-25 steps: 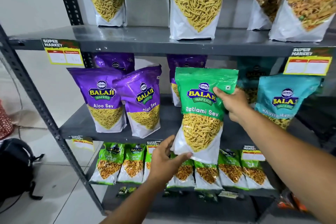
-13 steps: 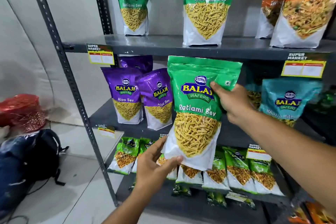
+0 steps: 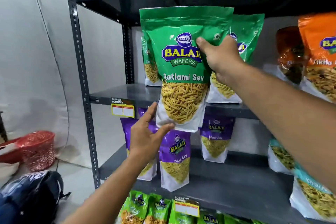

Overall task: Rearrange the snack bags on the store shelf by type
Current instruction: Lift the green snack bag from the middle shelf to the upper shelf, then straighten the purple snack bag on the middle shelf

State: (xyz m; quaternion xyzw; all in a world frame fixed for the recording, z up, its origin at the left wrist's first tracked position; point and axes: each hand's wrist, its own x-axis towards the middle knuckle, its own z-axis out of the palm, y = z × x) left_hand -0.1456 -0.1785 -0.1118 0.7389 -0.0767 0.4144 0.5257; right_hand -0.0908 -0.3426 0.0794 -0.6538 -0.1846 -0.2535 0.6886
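A green Ratlami Sev bag (image 3: 181, 56) hangs upright in front of the upper shelf (image 3: 123, 92). My right hand (image 3: 218, 56) grips its upper right side, thumb on the front. My left hand (image 3: 147, 134) touches the bag's white bottom corner, thumb under it and fingers spread along its left edge. Two more green Ratlami Sev bags stand on that shelf behind it, one at the left (image 3: 150, 67) and one at the right (image 3: 243, 45). Purple Aloo Sev bags (image 3: 175, 160) stand on the shelf below.
Orange Tikha Mitha bags (image 3: 316, 54) stand at the shelf's right. Teal bags (image 3: 309, 192) sit lower right, small green packets (image 3: 149, 207) on the bottom shelf. The dark metal upright (image 3: 81, 82) frames the left. A red basket (image 3: 39, 149) and a dark backpack (image 3: 34, 198) lie on the floor.
Both hands have lifted the green bag from the middle shelf level up in front of the upper shelf. The view has moved closer and tilted upward.
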